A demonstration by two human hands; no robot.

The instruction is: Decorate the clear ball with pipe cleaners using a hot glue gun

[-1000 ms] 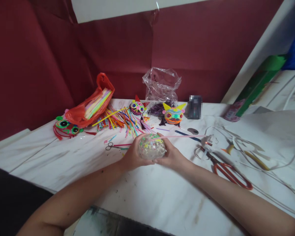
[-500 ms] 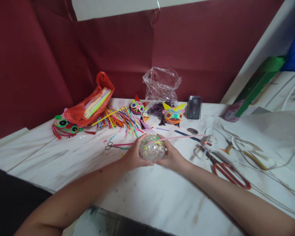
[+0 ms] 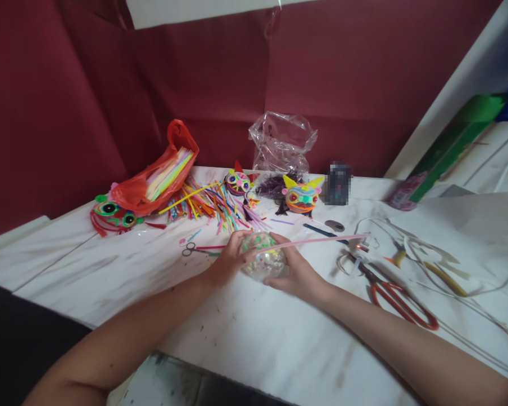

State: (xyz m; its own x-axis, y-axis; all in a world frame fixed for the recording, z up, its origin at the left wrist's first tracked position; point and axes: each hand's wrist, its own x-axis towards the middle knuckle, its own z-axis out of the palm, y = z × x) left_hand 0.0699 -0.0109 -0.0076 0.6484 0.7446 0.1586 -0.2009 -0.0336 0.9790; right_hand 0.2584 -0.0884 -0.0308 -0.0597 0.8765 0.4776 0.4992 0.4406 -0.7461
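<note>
Between my two hands is a clear round ball (image 3: 263, 269) with green and yellow bits on it, above the marble-patterned table. My left hand (image 3: 231, 260) is closed around its left side, with the thumb lying toward the front near a pink strip. My right hand (image 3: 296, 273) grips the right side, fingers on top and thumb below. The thin pink strip (image 3: 322, 240), like a pipe cleaner, crosses the ball's front and sticks out to the right over the right hand. Its left end is hidden near the left thumb.
Decorated animal heads (image 3: 302, 195) stand at the back beside colourful pipe cleaners (image 3: 220, 203) and a red bag (image 3: 152, 180). Small scissors (image 3: 189, 249) lie left. On the right are a glue gun (image 3: 359, 248), orange-handled scissors (image 3: 402, 304), pliers (image 3: 440, 276) and loose cables.
My left thumb has moved up from the ball's underside to its front, near the pink strip. The ball stays in both hands. The view has shifted slightly.
</note>
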